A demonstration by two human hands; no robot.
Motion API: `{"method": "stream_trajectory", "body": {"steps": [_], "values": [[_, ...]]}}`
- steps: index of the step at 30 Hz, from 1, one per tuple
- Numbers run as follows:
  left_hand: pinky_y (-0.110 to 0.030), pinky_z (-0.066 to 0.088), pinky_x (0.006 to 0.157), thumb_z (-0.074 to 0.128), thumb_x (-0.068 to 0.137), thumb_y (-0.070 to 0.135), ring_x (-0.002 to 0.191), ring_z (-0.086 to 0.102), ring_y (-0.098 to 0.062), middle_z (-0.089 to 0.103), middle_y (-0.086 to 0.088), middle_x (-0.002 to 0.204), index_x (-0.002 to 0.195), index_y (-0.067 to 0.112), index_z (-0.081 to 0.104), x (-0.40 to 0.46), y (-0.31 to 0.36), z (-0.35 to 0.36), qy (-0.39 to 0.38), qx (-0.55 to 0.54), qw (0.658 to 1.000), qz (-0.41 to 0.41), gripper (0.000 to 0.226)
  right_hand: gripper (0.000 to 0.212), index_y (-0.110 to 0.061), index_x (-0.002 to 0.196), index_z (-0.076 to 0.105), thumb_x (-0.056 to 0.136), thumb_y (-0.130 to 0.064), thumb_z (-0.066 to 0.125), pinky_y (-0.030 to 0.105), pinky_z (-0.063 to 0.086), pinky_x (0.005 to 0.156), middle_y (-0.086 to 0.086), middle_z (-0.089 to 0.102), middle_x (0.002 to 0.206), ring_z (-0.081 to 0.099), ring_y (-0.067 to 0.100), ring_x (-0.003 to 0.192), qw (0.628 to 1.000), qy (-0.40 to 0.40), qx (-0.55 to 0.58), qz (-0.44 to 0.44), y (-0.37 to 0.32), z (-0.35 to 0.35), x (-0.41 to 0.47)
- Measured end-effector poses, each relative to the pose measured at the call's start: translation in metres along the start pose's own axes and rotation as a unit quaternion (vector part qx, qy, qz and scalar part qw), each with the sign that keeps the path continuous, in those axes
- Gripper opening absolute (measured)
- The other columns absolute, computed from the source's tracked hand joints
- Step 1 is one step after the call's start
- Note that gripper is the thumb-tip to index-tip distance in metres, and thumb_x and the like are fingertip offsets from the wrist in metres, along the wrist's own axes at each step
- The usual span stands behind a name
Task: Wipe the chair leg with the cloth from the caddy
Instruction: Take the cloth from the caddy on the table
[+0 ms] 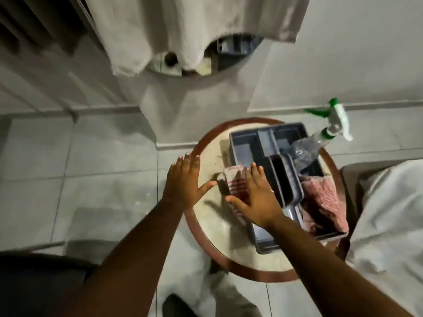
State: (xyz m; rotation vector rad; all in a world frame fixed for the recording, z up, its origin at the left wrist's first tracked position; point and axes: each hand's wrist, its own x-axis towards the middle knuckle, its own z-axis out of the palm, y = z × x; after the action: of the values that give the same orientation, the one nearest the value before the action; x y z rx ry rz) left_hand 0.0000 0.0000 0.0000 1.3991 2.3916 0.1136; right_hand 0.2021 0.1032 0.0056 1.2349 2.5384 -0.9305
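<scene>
Caddy (pixel 242 143) on worktop (pixel 212 227), toward its right. Bottle (pixel 320 143) leans in caddy's far right corner. One cloth (pixel 322 202) in caddy's right compartment, another cloth (pixel 233 181) on worktop just left of caddy, under right hand (pixel 256 197). Left hand (pixel 185 179) at worktop's left edge.

This looks like a room in a home, seen from above. Pale square floor tiles (pixel 98 161) with thin grout lines run to a white skirting board (pixel 109 109) at 10 o'clock. A small round wood-rimmed surface (pixel 201 227) sits centre-right, carrying a grey plastic compartmented caddy (pixel 249 143) with a clear spray bottle with a green-and-white trigger (pixel 332 124) at 2 o'clock. White draped fabric (pixel 187 26) hangs at 12 o'clock.
</scene>
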Motion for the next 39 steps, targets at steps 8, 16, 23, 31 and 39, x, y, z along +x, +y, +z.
{"method": "stream_trajectory", "body": {"steps": [8, 16, 23, 31, 39], "values": [[-0.06, 0.029, 0.116, 0.037, 0.089, 0.066, 0.145, 0.028, -0.046, 0.031, -0.026, 0.156, 0.148, 0.004, 0.035, 0.009, -0.007, 0.157, 0.001, -0.012, 0.998, 0.056, 0.085, 0.111, -0.021, 0.148, -0.036, 0.095, -0.065, 0.051, 0.038, -0.013, 0.123, 0.002, -0.04, 0.159, -0.033, 0.022, 0.151, 0.996, 0.024, -0.07, -0.051, 0.03, 0.08, 0.033], [-0.05, 0.014, 0.122, 0.035, 0.09, 0.072, 0.151, 0.015, -0.038, 0.019, -0.019, 0.162, 0.154, 0.014, 0.022, 0.01, -0.02, 0.218, 0.03, 0.024, 0.997, 0.064, 0.088, 0.086, -0.014, 0.161, -0.024, 0.108, -0.035, 0.041, 0.029, -0.009, 0.123, 0.0, -0.041, 0.157, -0.039, 0.011, 0.143, 0.997, 0.003, -0.072, -0.004, 0.035, 0.1, 0.041], [-0.049, 0.003, 0.124, 0.013, 0.085, 0.077, 0.153, -0.002, -0.033, 0.001, -0.015, 0.166, 0.156, 0.017, 0.007, 0.011, -0.025, 0.198, -0.038, 0.05, 0.994, 0.086, 0.093, 0.073, -0.013, 0.165, 0.011, 0.104, -0.004, 0.049, 0.043, 0.018, 0.131, 0.002, -0.004, 0.171, 0.011, 0.028, 0.162, 0.996, 0.061, 0.064, -0.026, 0.023, 0.063, 0.027], [-0.051, 0.016, 0.121, 0.03, 0.088, 0.075, 0.152, 0.01, -0.037, 0.009, -0.019, 0.164, 0.155, 0.017, 0.013, -0.058, -0.134, 0.148, -0.029, 0.08, 0.995, 0.051, 0.091, 0.048, -0.001, 0.149, 0.052, 0.103, -0.012, 0.045, 0.015, 0.051, 0.1, 0.005, 0.066, 0.137, 0.063, -0.015, 0.113, 0.916, 0.279, 0.288, -0.02, -0.048, 0.056, 0.008], [-0.049, -0.001, 0.124, 0.014, 0.083, 0.079, 0.153, -0.01, -0.032, -0.011, -0.014, 0.165, 0.155, 0.023, -0.005, -0.203, -0.289, 0.133, -0.077, 0.108, 0.99, -0.04, 0.093, 0.045, -0.008, 0.141, 0.059, 0.1, -0.024, 0.049, 0.049, 0.057, 0.09, 0.025, 0.07, 0.126, 0.069, 0.036, 0.102, 0.847, 0.132, 0.51, 0.074, -0.163, 0.236, -0.036]]}}
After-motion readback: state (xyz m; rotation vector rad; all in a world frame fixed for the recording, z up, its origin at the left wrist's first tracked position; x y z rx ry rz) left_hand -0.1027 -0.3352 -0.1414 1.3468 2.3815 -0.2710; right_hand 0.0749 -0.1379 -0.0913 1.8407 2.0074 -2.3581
